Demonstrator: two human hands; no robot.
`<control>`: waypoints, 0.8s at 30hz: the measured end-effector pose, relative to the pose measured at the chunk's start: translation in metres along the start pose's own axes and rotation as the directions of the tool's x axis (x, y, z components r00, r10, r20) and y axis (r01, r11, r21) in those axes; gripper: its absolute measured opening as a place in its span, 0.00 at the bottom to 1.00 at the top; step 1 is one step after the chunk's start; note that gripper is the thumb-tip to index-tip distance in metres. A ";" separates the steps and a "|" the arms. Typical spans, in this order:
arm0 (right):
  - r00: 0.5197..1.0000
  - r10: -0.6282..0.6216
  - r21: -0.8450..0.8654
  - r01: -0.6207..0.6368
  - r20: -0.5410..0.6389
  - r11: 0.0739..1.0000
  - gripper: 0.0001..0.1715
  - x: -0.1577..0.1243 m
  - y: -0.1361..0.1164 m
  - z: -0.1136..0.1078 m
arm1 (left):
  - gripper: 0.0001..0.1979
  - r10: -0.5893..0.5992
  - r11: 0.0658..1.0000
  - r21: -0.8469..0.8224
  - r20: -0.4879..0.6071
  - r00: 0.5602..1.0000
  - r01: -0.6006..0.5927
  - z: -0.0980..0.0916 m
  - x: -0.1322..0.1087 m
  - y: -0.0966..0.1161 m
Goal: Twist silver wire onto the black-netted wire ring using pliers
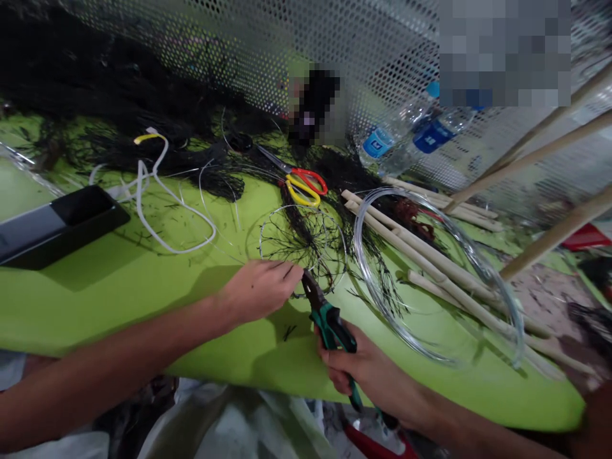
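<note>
My right hand [356,360] is wrapped round green-and-black pliers [329,322]. Their dark jaws meet a wire ring [345,245] at its near side, right by the fingertips of my left hand [262,287]. That left hand is closed in a pinch at the ring's near edge; its fingers partly hide what they grip. Dark, thin, branching strands [310,242] spread across the ring from its middle. Just beyond the ring lie scissors [301,182] with one red and one yellow handle.
To the right lie a coil of silvery wire [366,268] and pale wooden sticks [415,248]. Two water bottles [382,137] lean at the back by a perforated metal panel [382,44]. On the left are a dark box-like device [62,223], a white cable [176,245] and heaped black netting [71,70].
</note>
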State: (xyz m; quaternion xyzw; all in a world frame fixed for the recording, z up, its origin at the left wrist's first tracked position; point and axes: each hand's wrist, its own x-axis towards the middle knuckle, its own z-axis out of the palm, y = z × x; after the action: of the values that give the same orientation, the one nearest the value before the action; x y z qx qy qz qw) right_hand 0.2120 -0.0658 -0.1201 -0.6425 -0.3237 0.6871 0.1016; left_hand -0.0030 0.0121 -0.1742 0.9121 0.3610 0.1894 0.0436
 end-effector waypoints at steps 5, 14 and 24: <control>0.996 0.000 0.016 -0.001 0.085 1.000 0.29 -0.002 -0.012 -0.007 | 0.11 -0.091 0.996 0.018 -0.005 0.996 0.091 -0.009 0.001 -0.002; 0.974 -0.186 -0.529 0.225 0.127 0.819 0.13 -0.034 -0.002 -0.043 | 0.14 -0.149 0.987 -0.063 0.001 0.989 0.149 -0.018 0.001 -0.005; 0.779 -0.603 -0.779 0.269 -0.170 0.566 0.17 -0.007 0.025 -0.035 | 0.19 -0.195 0.980 -0.095 -0.224 0.955 0.178 -0.074 0.035 -0.011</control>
State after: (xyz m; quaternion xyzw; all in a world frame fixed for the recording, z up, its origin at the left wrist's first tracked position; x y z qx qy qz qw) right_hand 0.2528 -0.0778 -0.1274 -0.6564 -0.6874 0.3003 0.0802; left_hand -0.0149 0.0398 -0.0973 0.8433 0.4409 0.3030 0.0521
